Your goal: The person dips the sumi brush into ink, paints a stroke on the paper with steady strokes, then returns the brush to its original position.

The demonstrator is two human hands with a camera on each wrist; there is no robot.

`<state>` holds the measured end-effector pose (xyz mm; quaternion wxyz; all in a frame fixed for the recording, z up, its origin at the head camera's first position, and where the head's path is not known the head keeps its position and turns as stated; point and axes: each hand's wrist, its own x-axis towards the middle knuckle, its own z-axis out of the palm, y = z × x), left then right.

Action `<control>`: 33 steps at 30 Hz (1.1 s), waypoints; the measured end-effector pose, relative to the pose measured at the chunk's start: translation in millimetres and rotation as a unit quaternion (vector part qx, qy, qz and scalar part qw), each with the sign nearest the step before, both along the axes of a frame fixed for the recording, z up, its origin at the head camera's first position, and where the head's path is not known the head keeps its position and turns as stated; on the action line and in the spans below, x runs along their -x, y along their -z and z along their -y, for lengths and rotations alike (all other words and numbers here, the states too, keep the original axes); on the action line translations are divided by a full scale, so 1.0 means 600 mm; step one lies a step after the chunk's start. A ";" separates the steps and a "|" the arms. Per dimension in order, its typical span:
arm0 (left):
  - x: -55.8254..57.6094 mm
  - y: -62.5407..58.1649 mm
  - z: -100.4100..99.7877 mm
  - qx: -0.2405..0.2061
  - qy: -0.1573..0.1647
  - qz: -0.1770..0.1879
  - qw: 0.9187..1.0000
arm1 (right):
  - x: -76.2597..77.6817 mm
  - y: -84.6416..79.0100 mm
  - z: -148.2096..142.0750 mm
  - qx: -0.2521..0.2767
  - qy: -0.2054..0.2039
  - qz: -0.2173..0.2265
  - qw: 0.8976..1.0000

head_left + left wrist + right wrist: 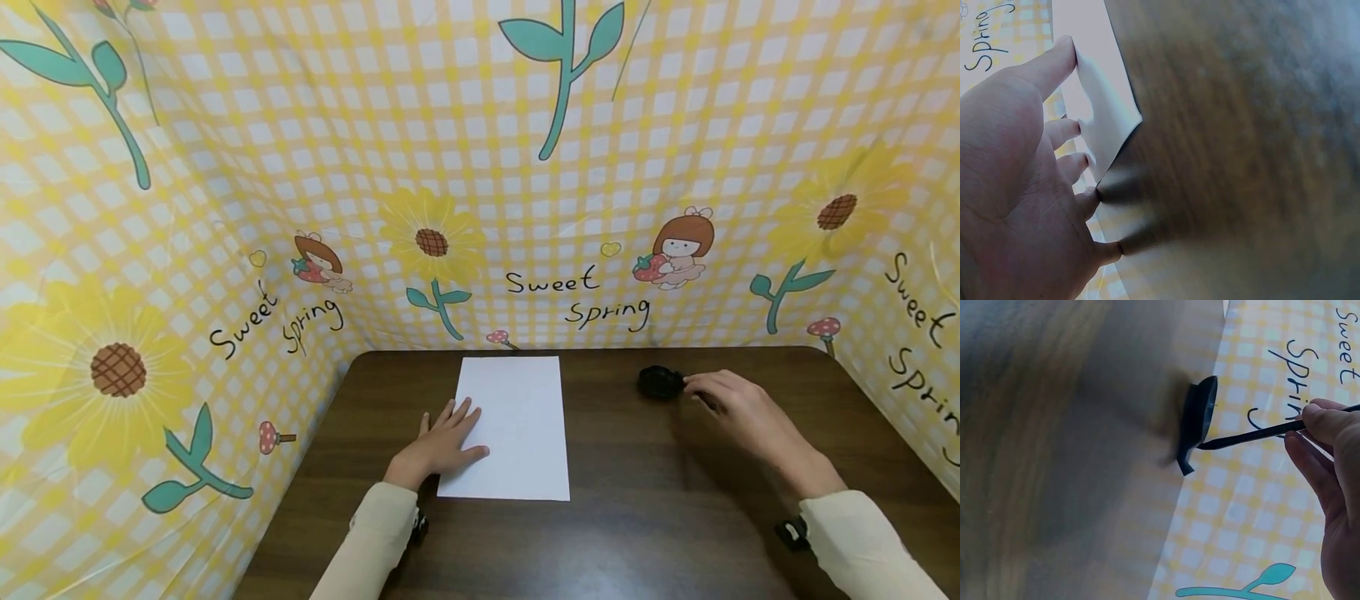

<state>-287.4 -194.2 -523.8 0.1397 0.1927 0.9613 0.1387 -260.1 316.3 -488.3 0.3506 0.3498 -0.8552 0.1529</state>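
A white sheet of paper (521,425) lies upright on the dark table, left of centre. My left hand (438,446) rests on its left edge with the fingers spread; in the left wrist view the fingertips (1074,127) touch the sheet and the table beside it. Over on the right, my right hand (750,417) pinches a slim black brush (1254,435) between thumb and fingers. The brush's dark tip is at the rim of a small black dish (1197,419), which stands near the table's far edge. Whether the tip touches the dish, I cannot tell.
The brown wooden table (600,542) ends at the back against a yellow checked cloth (480,125) with flowers and lettering. This cloth also hangs along the left and right sides. A dark wrist device (792,533) sits at the right cuff.
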 end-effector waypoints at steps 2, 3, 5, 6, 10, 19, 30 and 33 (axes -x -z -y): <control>0.000 0.000 0.000 -0.001 -0.001 -0.001 1.000 | 0.002 -0.004 0.001 0.004 0.001 -0.014 1.000; 0.000 0.001 0.000 -0.001 -0.001 -0.001 1.000 | 0.004 -0.006 0.002 0.006 0.003 -0.019 1.000; 0.001 0.003 0.000 -0.001 -0.001 -0.001 1.000 | 0.006 -0.009 0.003 0.013 0.005 -0.022 1.000; 0.001 0.003 0.000 -0.002 -0.001 -0.001 1.000 | 0.007 -0.011 0.003 0.015 0.006 -0.025 1.000; 0.003 0.006 0.000 -0.001 -0.002 -0.002 1.000 | 0.008 -0.017 0.004 0.027 0.008 -0.033 0.999; 0.003 0.008 0.001 0.002 -0.004 0.000 1.000 | 0.008 -0.031 0.008 0.061 0.029 -0.021 0.997; 0.004 0.012 0.003 -0.002 -0.002 -0.003 1.000 | 0.003 -0.044 0.016 0.078 0.095 0.026 0.992; 0.004 0.012 0.003 -0.002 -0.003 -0.002 1.000 | 0.003 -0.046 0.016 0.079 0.097 0.023 0.992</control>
